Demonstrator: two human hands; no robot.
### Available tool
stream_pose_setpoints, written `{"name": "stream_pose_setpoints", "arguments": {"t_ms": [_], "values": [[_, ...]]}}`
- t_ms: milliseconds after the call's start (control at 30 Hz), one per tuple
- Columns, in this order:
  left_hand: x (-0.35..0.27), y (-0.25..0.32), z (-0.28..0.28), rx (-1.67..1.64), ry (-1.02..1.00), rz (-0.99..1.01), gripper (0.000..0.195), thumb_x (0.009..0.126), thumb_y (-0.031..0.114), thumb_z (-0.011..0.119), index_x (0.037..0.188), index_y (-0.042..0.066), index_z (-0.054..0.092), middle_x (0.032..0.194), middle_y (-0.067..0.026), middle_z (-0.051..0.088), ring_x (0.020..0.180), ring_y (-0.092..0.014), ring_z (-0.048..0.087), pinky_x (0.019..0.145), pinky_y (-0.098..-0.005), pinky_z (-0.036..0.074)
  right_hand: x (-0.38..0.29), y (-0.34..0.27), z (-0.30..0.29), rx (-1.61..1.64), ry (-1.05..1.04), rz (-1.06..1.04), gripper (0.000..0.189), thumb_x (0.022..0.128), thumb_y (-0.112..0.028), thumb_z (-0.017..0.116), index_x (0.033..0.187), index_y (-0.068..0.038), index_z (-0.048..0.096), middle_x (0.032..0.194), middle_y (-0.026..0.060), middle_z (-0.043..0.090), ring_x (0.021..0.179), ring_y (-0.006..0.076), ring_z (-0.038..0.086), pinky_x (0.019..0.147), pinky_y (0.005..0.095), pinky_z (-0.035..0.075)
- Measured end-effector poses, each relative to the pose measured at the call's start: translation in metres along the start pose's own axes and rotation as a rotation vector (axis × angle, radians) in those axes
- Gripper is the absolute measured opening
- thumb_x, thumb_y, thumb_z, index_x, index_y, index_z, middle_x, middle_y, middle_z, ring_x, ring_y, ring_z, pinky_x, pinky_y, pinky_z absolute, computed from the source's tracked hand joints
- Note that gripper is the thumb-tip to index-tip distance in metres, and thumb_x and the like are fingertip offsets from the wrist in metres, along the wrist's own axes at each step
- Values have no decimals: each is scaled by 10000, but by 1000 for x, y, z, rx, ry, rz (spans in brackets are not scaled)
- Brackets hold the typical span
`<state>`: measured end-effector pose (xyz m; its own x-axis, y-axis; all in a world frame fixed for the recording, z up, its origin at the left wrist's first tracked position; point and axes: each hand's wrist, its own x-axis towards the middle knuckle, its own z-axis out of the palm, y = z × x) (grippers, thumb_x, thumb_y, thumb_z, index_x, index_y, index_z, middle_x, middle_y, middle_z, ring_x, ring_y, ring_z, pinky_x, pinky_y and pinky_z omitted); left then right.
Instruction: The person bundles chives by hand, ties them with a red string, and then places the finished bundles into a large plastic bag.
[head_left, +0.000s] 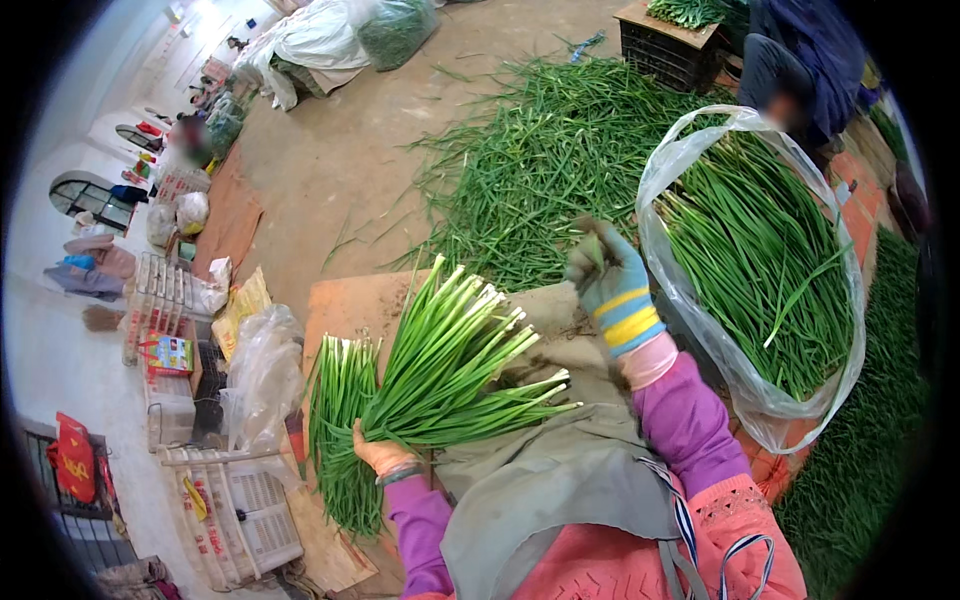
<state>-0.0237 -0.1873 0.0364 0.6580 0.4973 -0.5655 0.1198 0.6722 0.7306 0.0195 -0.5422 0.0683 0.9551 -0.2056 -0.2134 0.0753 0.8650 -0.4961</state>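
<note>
My left hand (382, 454), in an orange glove, grips a fanned bunch of long green stalks with white ends (450, 360), which look like garlic chives. The white ends point up and right, over my grey apron (525, 480). Beside it on the left, a second bunch (345, 375) lies on a board. My right hand (604, 274), in a dirty grey-blue glove with yellow stripes, is raised to the right of the held bunch. Its fingers are curled around what looks like a small green scrap; blur hides the exact grip. A clear plastic bag (847, 360) full of green stalks stands at right.
Loose green leaves (540, 165) are heaped on the floor ahead. A black crate (664, 56) stands at the top right, near another person (802, 67). White plastic crates (240, 517) and crumpled plastic bags (262, 375) line the left side. More greens (870, 420) lie far right.
</note>
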Motion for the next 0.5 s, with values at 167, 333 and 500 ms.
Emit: {"name": "stream_pose_setpoints", "arguments": {"t_ms": [167,333,500], "values": [[8,-2,-6,56,-7,-14,483,781,429,498,1124,92,546,1122,-104,563,986,-297,513,861,-452,398,-14,25,16,-1406,-259,-229,788,729,-382,673,1340,-55,297,890,187,613,778,299,612,656,386,499],[26,-1,-20,57,-40,-1,469,805,412,479,1111,65,557,1119,-126,571,977,-308,522,874,-444,399,-6,54,13,-1471,-396,-424,522,762,-266,682,1176,-22,478,879,182,625,809,281,626,703,317,487],[-4,3,4,74,24,17,451,807,404,481,1086,60,563,1097,-130,578,954,-307,530,854,-439,408,5,51,0,-1366,-447,-144,337,771,-275,606,1039,-75,565,829,158,628,763,311,616,667,376,482]]}}
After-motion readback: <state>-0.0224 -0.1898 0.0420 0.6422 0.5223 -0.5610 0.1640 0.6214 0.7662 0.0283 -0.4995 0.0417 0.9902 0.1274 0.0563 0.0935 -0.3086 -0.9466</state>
